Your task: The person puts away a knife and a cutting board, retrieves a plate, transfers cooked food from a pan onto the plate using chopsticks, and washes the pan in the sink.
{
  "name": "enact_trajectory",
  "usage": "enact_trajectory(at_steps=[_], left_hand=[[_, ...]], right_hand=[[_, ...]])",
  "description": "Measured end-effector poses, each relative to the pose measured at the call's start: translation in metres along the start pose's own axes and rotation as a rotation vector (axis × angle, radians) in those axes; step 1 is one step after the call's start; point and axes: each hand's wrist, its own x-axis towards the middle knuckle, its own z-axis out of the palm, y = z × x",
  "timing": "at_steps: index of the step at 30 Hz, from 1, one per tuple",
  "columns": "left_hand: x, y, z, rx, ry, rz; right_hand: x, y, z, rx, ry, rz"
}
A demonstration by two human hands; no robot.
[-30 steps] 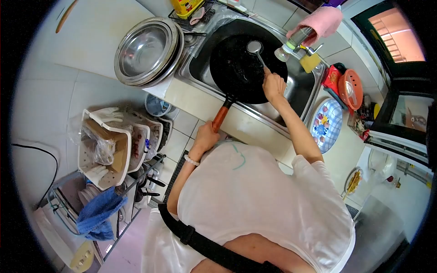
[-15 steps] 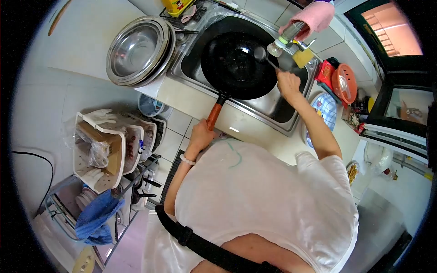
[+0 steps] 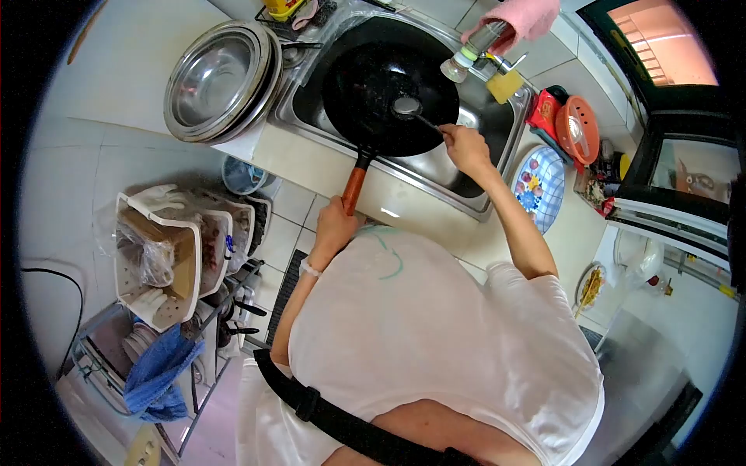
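A black wok [image 3: 373, 97] lies over the metal sink [image 3: 486, 116], its wooden handle pointing toward me. My left hand [image 3: 336, 225] is wrapped round the end of that handle. In my right hand [image 3: 466, 147] is the handle of a metal ladle [image 3: 406, 106], whose round bowl is inside the wok, right of its middle. The faucet [image 3: 458, 66], with a pink cloth [image 3: 524, 23] over it, stands behind the wok's right side.
Stacked metal bowls [image 3: 217, 81] stand left of the sink. Right of it are a yellow sponge [image 3: 505, 85], an orange basket [image 3: 577, 130] and a blue checked plate [image 3: 538, 189]. White bins [image 3: 159, 260] and a blue towel [image 3: 163, 373] are at lower left.
The ladle has swung from the wok's upper right side down and left, nearer its middle. The whole view has shifted, so the wok and sink appear further left. Both hands keep their holds.
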Motion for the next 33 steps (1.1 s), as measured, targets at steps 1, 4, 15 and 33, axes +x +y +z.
enact_trajectory(at_steps=[1,4,15,33], left_hand=[[-0.001,0.0,0.002,-0.007,0.003,0.002],[-0.001,-0.002,0.007,0.013,0.046,0.003],[-0.002,0.013,0.006,0.121,-0.016,-0.182],[0.0,0.014,0.002,0.138,-0.057,-0.169]], right_hand=[[-0.006,0.002,-0.006,0.074,-0.002,-0.051],[-0.042,-0.009,-0.044,0.011,-0.05,-0.046],[0.053,0.027,0.034,-0.262,0.156,0.021],[0.042,0.04,0.043,-0.293,0.184,0.166]])
